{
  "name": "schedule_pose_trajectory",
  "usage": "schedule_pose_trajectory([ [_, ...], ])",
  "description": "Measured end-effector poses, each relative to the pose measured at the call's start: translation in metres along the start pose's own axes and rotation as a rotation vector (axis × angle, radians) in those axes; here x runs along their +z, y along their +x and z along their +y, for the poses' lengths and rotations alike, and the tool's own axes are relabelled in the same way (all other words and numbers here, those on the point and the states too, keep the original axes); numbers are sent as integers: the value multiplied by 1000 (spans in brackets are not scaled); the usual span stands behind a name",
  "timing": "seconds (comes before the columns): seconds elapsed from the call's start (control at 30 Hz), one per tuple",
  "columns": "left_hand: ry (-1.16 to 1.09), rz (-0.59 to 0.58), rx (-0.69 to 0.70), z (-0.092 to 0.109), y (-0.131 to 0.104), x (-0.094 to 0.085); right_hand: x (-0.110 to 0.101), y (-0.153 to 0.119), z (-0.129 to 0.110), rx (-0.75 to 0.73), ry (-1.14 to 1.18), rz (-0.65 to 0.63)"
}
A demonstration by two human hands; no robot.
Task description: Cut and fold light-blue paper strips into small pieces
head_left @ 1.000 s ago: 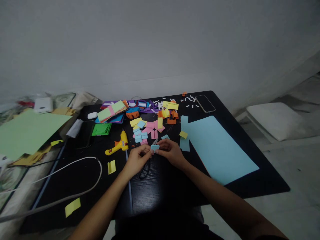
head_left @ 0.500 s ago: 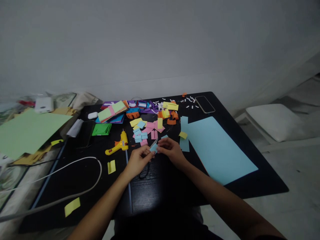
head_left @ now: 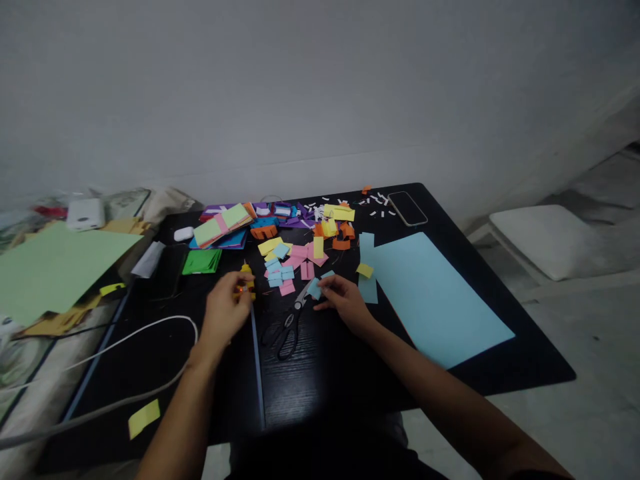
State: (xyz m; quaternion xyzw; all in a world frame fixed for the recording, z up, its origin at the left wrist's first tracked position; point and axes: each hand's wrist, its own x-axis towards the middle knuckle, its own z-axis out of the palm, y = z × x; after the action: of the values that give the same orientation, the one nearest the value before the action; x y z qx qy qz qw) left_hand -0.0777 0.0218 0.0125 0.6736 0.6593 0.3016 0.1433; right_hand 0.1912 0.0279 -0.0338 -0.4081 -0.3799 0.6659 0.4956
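Yellow plastic glue gun (head_left: 246,268) partly under my left grip (head_left: 226,310); cannot tell whether closed on it. Small folded pink and light-blue paper pieces (head_left: 287,272), rightward, appear finished. Black-handled metal scissors (head_left: 289,321) lie nearer. My right grip (head_left: 346,303) pinches a small light-blue paper slip (head_left: 313,289) beside their tips; light-blue paper strips (head_left: 367,291) and large matching sheet (head_left: 437,300) look unworked.

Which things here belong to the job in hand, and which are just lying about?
Probably the job:
- blue piece, at the right hand's fingertips
- glue gun, at the left hand
- scissors, between the hands
- folded pieces
- blue sheet, same colour

Probably lying about:
- phone
- white case
- seat
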Motion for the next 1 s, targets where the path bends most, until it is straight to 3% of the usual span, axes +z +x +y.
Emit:
schedule_pose_trajectory([
  [0.07, 230, 27, -13, -21, 6, -12, 0, 0, 0, 9, -11, 14],
  [0.17, 446, -15, -42, -46, 10, -16, -1, -1, -2, 33, -28, 15],
  [0.27, 474, -121, -51, -60, 7, -9, -1, -1, -3, 39, -49, 31],
  [0.37, 359, -159, -3, -62, 4, -4, -2, 0, -5, 24, -76, 38],
  [0.47, 252, -146, 49, -55, 2, -7, -2, 0, -6, 9, -108, 39],
  [0.67, 44, -12, 213, -24, -2, -12, -1, -1, -7, -31, -191, 80],
  [0.77, -19, -27, 192, -6, -8, -4, -2, 0, -6, -33, -192, 98],
  [1.0, -127, -156, 451, 20, -23, 11, -4, 2, -3, -26, -138, 99],
])
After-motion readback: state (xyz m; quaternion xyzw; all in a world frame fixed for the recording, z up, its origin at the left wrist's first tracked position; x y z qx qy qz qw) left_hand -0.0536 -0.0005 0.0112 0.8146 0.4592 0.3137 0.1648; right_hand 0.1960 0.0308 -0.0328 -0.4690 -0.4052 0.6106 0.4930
